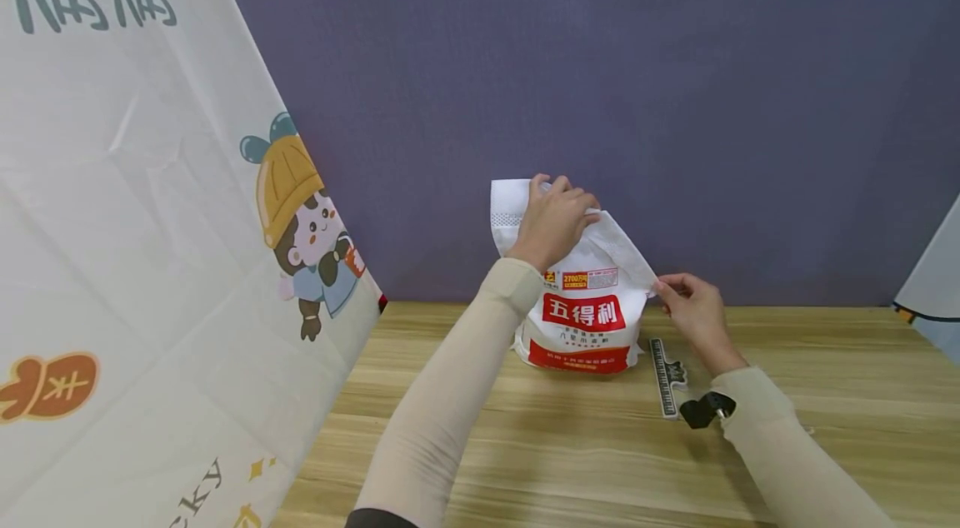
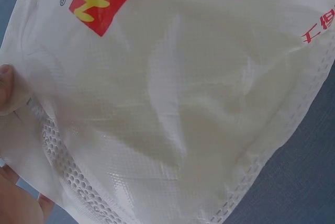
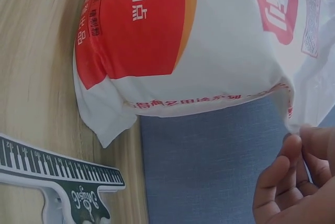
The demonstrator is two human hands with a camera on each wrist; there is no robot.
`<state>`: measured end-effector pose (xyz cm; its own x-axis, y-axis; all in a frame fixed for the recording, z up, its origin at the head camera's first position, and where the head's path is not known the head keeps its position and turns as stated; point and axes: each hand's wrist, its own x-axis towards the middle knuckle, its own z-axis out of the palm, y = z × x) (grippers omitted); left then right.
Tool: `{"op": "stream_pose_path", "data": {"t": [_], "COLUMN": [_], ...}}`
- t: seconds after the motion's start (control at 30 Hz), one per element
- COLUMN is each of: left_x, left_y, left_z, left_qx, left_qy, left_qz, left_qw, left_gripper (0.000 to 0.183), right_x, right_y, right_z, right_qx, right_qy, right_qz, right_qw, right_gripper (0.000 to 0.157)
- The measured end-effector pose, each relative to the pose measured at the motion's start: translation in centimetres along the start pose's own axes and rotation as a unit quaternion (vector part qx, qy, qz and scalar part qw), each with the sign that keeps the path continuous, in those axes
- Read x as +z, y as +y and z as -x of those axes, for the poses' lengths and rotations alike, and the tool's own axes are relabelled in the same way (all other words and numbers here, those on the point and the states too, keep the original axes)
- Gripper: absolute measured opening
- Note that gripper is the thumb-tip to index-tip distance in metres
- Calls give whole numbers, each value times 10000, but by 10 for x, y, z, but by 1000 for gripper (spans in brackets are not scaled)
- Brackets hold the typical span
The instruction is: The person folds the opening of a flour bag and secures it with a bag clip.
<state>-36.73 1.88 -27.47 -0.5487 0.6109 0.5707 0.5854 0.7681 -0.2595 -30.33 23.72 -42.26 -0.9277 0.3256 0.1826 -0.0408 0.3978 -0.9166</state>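
A white flour bag [image 1: 583, 349] with red panels stands upright on the wooden table, its empty upper part raised and folded over toward the left. My left hand [image 1: 557, 220] grips the bag's top from above; in the left wrist view its fingers [image 2: 18, 203] show at the edge beside a perforated strip. On the other side, my right hand [image 1: 693, 311] pinches the bag's right edge between thumb and fingertips. The right wrist view shows that pinch on a corner of the white flour bag [image 3: 225, 51]. The bag's mouth is hidden behind my left hand.
Just right of the bag, a clip [image 1: 665, 378] with a piano-key pattern lies on the table [image 1: 555, 445]. A dark blue-grey cloth wall [image 1: 600, 53] rises close behind the bag. To the left hangs a white printed sheet [image 1: 150, 220].
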Motion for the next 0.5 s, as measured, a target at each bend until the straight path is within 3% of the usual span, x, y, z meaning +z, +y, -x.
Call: {"op": "stream_pose_path", "data": {"t": [0.5], "left_x": [-8], "left_y": [-3], "left_z": [11], "left_qx": [92], "left_qy": [107], "left_qz": [148], "left_qw": [9998], "left_gripper": [25], "right_x": [-7], "right_y": [5], "right_z": [23], "right_qx": [-431], "right_qy": [255], "right_qz": [356], "right_qw": [9981], "right_gripper": [31]}}
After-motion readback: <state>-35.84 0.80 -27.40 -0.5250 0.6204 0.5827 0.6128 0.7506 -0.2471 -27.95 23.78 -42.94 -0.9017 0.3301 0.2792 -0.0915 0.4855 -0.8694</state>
